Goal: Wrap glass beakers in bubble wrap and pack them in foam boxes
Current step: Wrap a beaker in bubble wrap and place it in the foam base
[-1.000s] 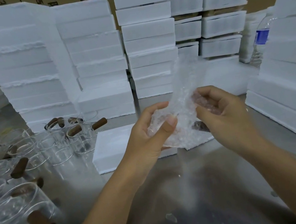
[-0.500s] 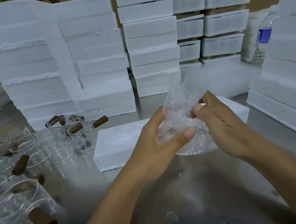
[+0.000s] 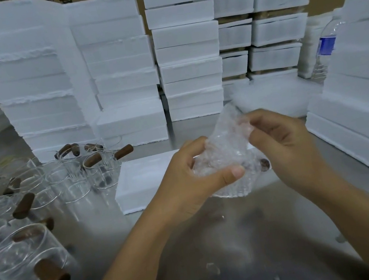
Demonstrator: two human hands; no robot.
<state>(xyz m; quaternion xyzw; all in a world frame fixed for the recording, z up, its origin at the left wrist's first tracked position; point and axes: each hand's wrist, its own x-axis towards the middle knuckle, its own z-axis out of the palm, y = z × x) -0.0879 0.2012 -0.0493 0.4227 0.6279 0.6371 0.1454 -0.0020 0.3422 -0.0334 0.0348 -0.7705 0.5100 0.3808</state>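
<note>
A glass beaker wrapped in clear bubble wrap [image 3: 226,157] is held above the steel table at mid-frame. My left hand [image 3: 195,181] grips the bundle from the left, thumb across its front. My right hand [image 3: 283,146] pinches the loose upper end of the wrap at the top right. The beaker's brown wooden handle shows through the wrap near the lower right. Just behind the bundle lies a white foam box [image 3: 144,182] on the table.
Several bare glass beakers with brown wooden handles [image 3: 32,205] crowd the table's left side. Tall stacks of white foam boxes [image 3: 120,77] line the back and the right [image 3: 358,131]. A water bottle with a blue label [image 3: 326,47] stands at the back right.
The tall free flap of bubble wrap has been folded down onto the beaker. My right hand moved up to the top of the bundle; my left hand keeps its grip.
</note>
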